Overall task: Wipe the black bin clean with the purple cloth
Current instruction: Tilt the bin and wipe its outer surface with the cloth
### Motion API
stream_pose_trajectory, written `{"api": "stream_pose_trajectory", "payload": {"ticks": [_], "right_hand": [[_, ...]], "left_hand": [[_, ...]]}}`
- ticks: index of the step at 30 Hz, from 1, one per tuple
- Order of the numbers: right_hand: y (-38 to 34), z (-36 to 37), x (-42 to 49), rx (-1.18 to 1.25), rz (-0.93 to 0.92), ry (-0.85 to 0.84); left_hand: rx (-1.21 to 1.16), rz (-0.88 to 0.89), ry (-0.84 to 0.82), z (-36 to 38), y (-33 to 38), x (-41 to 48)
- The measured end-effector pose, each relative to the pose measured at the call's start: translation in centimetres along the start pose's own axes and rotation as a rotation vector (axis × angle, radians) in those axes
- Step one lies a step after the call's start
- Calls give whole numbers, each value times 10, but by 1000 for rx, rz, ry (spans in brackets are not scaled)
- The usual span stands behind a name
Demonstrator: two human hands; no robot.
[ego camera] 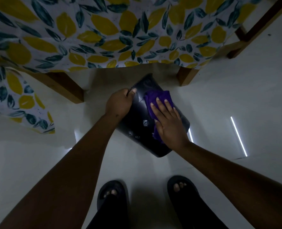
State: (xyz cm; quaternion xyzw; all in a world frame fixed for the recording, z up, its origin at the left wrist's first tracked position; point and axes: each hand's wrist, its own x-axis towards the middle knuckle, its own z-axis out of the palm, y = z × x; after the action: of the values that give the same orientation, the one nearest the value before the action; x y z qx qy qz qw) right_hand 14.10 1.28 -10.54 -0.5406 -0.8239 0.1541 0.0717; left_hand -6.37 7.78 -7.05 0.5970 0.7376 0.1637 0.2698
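Observation:
The black bin lies on its side on the white floor, its glossy side facing up, with white smudges near its lower part. My left hand grips the bin's upper left edge, thumb over the rim. My right hand lies flat, fingers spread, pressing the purple cloth onto the bin's upper right surface. Part of the cloth sticks out beyond my fingertips and below my palm.
A table with a lemon-and-leaf patterned cloth stands just beyond the bin, its wooden legs on either side. My feet in black sandals stand on the white floor below.

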Motion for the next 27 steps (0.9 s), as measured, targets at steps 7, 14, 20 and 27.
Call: {"api": "stream_pose_trajectory", "payload": {"ticks": [7,14,20,27], "right_hand": [[-8,19,-39,-267,-199,-61],[-18,-4,8,-167,-135,-43],[-11,17,-45,-269,-223,-49],[-1,4,-23,114,-17,42]], "left_hand": [[20,28,-33,2,0,-1],[-47,11,-113,-3,-5,-3],[-5,52,-185,2,9,-2],[-89,122,-274,-11,11,4]]}}
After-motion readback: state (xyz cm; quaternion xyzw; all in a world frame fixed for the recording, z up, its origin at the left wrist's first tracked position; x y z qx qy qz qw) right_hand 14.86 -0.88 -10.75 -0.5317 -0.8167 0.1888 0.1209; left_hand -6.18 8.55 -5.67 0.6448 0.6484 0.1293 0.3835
